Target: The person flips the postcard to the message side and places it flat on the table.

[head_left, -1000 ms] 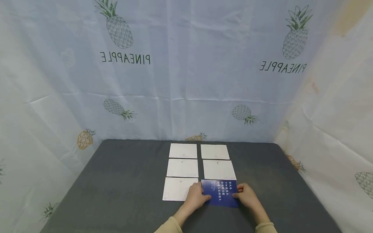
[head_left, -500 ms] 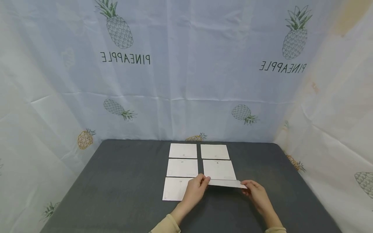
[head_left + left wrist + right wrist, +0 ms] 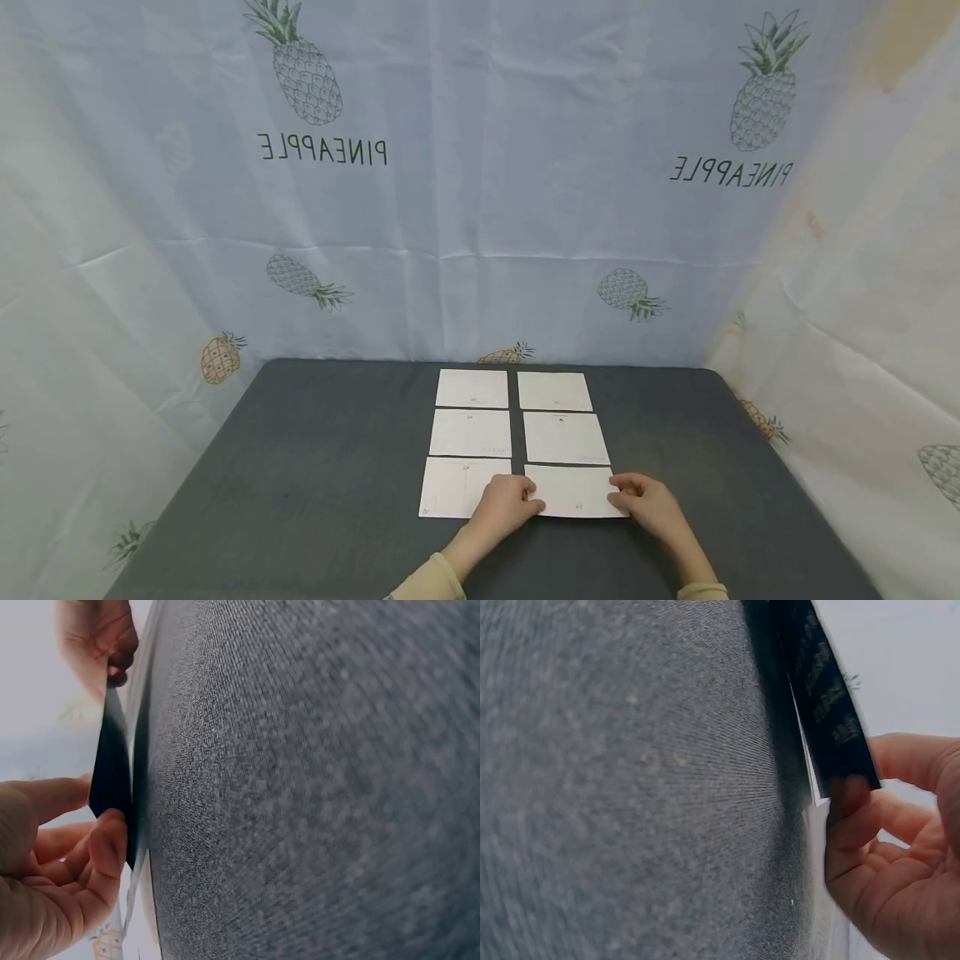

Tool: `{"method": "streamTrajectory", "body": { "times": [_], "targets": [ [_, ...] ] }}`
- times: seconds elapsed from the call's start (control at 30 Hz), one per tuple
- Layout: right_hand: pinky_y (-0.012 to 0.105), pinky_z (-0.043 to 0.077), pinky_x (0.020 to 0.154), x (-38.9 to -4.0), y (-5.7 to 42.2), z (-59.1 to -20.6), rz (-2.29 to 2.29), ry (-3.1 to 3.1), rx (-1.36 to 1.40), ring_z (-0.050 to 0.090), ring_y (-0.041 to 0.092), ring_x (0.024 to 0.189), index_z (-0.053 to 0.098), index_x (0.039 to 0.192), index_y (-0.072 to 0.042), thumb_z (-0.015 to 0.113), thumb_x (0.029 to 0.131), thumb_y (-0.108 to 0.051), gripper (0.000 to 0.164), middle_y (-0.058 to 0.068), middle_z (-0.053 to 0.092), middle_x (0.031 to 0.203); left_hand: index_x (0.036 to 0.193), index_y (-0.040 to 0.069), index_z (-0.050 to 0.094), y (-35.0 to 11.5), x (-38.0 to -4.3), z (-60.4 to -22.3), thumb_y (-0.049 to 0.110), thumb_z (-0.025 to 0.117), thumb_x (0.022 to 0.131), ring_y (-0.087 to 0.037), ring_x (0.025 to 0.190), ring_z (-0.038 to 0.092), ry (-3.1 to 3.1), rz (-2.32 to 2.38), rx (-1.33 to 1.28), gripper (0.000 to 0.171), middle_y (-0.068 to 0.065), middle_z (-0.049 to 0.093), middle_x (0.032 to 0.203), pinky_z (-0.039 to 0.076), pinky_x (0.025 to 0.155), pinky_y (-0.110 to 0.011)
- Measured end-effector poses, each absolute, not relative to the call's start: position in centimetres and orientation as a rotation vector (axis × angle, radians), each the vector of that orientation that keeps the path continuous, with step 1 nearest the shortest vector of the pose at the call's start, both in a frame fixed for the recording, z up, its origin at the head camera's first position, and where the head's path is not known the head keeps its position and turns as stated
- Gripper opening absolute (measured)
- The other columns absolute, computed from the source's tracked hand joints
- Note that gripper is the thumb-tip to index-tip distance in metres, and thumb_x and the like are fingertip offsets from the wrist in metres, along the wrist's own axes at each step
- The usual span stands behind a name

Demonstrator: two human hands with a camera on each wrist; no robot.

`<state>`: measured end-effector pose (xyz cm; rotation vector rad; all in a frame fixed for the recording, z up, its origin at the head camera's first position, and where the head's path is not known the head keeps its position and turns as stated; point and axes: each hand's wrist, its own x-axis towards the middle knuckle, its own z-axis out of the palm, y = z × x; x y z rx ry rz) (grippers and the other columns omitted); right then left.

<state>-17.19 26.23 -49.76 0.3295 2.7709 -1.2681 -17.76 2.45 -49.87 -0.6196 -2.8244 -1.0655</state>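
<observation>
A postcard (image 3: 573,490), white side up, is held by both hands at the near right of a grid of cards. My left hand (image 3: 506,502) pinches its left edge, and my right hand (image 3: 651,504) pinches the right edge. Both wrist views show the dark blue underside of the postcard (image 3: 112,761), tilted a little off the table; pale lettering marks the underside of the postcard (image 3: 825,690) in the right wrist view. Left of it lies another white card (image 3: 453,487), partly covered by my left hand.
Two columns of white cards lie on the dark grey table (image 3: 315,483): a middle-left card (image 3: 470,432), a middle-right card (image 3: 566,437), a back-left card (image 3: 472,388) and a back-right card (image 3: 555,392). A pineapple-print curtain (image 3: 480,208) hangs behind the table.
The postcard lay blue side up; both hands lifted it and turned it over, so its white side now faces up. The other cards have stayed in place.
</observation>
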Motion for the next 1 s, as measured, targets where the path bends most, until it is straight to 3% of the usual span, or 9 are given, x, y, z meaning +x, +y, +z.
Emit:
{"method": "streamTrajectory", "body": {
  "times": [0.13, 0.33, 0.53, 0.87, 1.0],
  "targets": [
    [0.024, 0.035, 0.055, -17.2, 26.2, -50.1, -1.144, 2.843, 0.256, 0.046, 0.011, 0.061, 0.066, 0.102, 0.000, 0.071, 0.073, -0.016, 0.033, 0.000, 0.056, 0.068, 0.060, 0.007, 0.063, 2.8, -17.7, -49.8, 0.019, 0.073, 0.074, -0.001, 0.042, 0.027, -2.876, -1.007, -0.621, 0.021, 0.007, 0.038, 0.043, 0.024, 0.042, -0.015],
    [0.025, 0.033, 0.052, -16.9, 25.9, -50.2, -1.066, 2.914, 0.223, 0.043, 0.012, 0.057, 0.065, 0.100, -0.001, 0.070, 0.072, -0.012, 0.031, 0.000, 0.053, 0.067, 0.068, 0.004, 0.070, 3.5, -17.3, -49.9, 0.021, 0.075, 0.071, -0.005, 0.047, 0.033, -2.903, -0.889, -0.615, 0.018, -0.003, 0.057, 0.052, 0.029, 0.046, -0.018],
    [0.027, 0.030, 0.052, -16.5, 25.8, -50.1, -0.998, 2.965, 0.151, 0.039, 0.015, 0.057, 0.065, 0.098, 0.001, 0.072, 0.071, -0.008, 0.029, 0.001, 0.046, 0.063, 0.061, 0.007, 0.066, 3.9, -17.0, -50.3, 0.022, 0.077, 0.068, -0.006, 0.046, 0.032, -2.876, -0.776, -0.624, 0.020, 0.001, 0.052, 0.047, 0.027, 0.045, -0.019],
    [0.028, 0.030, 0.050, -17.2, 25.6, -49.9, -0.818, 2.975, 0.112, 0.041, 0.015, 0.056, 0.061, 0.099, -0.002, 0.069, 0.073, -0.011, 0.028, 0.002, 0.049, 0.063, 0.054, 0.008, 0.058, 4.4, -17.3, -50.0, 0.015, 0.077, 0.063, -0.007, 0.043, 0.038, -2.848, -0.601, -0.659, 0.022, -0.001, 0.057, 0.049, 0.033, 0.043, -0.020],
    [0.027, 0.032, 0.051, -17.3, 25.6, -49.8, -0.783, 2.987, 0.103, 0.043, 0.015, 0.057, 0.062, 0.095, -0.002, 0.065, 0.073, -0.009, 0.023, 0.002, 0.051, 0.065, 0.053, 0.008, 0.058, 4.1, -17.4, -49.8, 0.018, 0.074, 0.069, -0.006, 0.044, 0.036, -2.852, -0.639, -0.688, 0.024, 0.000, 0.054, 0.048, 0.030, 0.043, -0.018]
  ]
}}
